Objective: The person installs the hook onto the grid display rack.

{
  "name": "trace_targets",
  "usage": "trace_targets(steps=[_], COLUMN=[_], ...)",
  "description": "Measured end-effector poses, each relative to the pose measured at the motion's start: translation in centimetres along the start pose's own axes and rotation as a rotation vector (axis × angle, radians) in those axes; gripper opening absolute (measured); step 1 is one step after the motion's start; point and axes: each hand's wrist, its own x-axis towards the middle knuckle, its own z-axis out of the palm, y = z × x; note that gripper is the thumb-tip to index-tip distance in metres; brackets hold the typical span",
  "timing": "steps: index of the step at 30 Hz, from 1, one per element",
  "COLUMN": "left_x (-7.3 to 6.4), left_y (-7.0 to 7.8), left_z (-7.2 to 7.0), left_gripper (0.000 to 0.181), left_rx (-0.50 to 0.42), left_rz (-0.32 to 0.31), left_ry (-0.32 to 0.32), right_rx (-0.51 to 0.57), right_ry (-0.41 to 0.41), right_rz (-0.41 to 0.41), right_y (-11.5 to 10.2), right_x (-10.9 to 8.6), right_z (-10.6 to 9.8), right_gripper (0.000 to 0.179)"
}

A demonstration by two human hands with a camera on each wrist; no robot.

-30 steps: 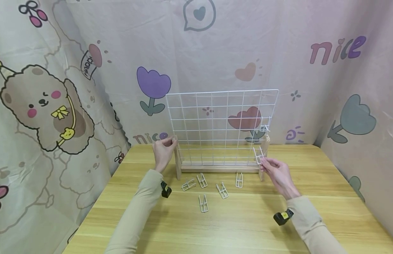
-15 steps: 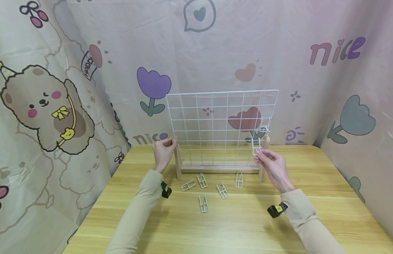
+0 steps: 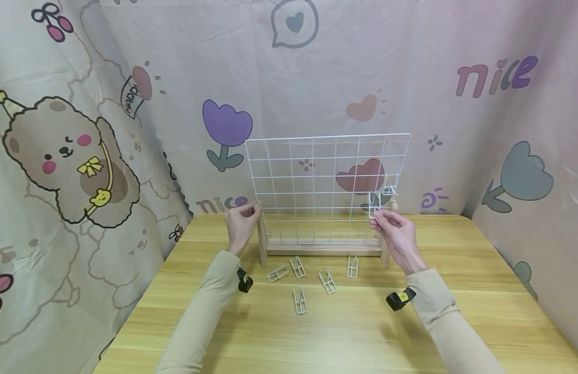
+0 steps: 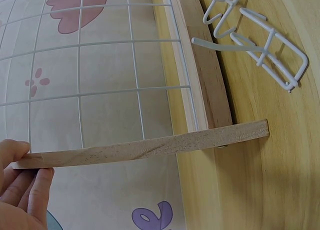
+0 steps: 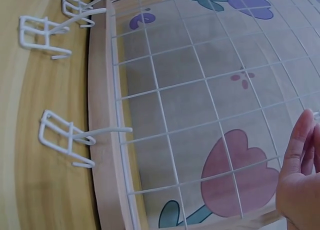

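Wire grid panel stands toward the far side of the worktop, in front of a printed curtain that fills the background. A pale wooden stand carries it, with an upright on each side and a beam along the bottom. Both forearms, in beige sleeves, reach forward, spread to flank the panel. The left hand bends inward, its grip pinching the top of the left upright (thumb and fingers on opposite faces of the wood, as the left wrist view shows). The right hand is raised above the worktop and angled inward, its grip pinching a held hook between thumb and fingertips; the hook is in front of the grid's lower right part, prongs up, and whether it touches the wires is unclear.

On the curtain, large lettering at upper right reads "nice"; smaller lettering near the left hand also reads "nice", and a slanted tag begins "HAPP", its last letter uncertain. Another hook hangs near the grid's right edge, and five loose hooks lie before the stand.
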Motion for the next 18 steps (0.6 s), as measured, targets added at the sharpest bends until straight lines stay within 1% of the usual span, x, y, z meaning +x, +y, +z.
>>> trace_targets(steps=[8, 13, 18], left_x=[0.0, 0.0, 0.0], left_y=[0.1, 0.0, -0.1], left_z=[0.0, 0.0, 0.0], left_gripper=[0.022, 0.021, 0.021], left_rx=[-0.007, -0.01, -0.015], left_rz=[0.012, 0.016, 0.022], left_ry=[0.006, 0.007, 0.011], right_rx=[0.053, 0.063, 0.106], right_ry=[0.003, 0.016, 0.012], right_rz=[-0.004, -0.019, -0.033], right_y=[-0.1, 0.0, 0.1], right_x=[0.8, 1.3, 1.7], right_z=[0.6, 1.0, 1.5], right_gripper=[0.016, 0.019, 0.021])
